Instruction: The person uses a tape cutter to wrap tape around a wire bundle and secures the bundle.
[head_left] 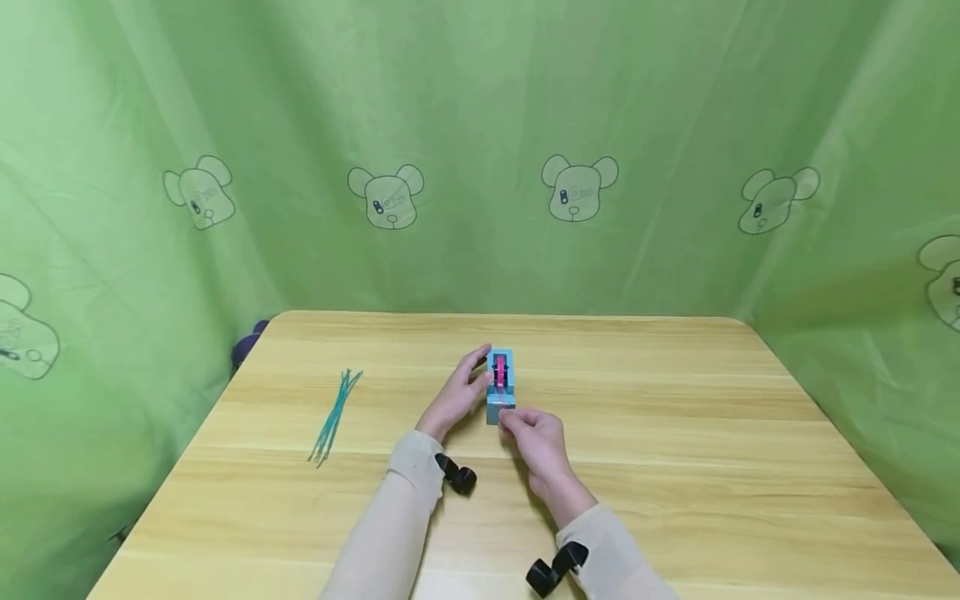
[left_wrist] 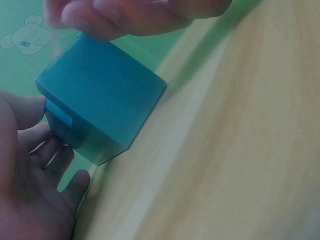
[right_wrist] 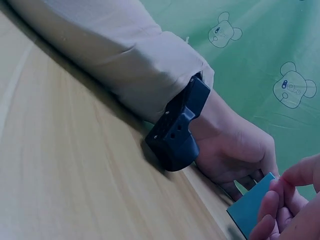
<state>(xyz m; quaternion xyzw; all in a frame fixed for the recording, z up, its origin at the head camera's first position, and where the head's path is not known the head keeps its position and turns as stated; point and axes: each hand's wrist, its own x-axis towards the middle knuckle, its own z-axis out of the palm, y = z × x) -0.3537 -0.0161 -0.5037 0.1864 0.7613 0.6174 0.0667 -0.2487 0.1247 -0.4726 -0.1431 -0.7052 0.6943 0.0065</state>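
The right hand [head_left: 538, 437] pinches what we take for a thin clear film strip [left_wrist: 56, 44] at the toothed edge [left_wrist: 65, 50]; the left hand [head_left: 459, 396], loosely spread, rests against the blue, boxy plastic tape dispenser [head_left: 501, 400], below centre in the head view. We judge that a hard pull could slide or tip it past that light touch, and an uneven one could tear the film crookedly.

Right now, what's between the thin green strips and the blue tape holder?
Next to the strips, bare table; then the left hand, beside the tape holder. The head view shows it.
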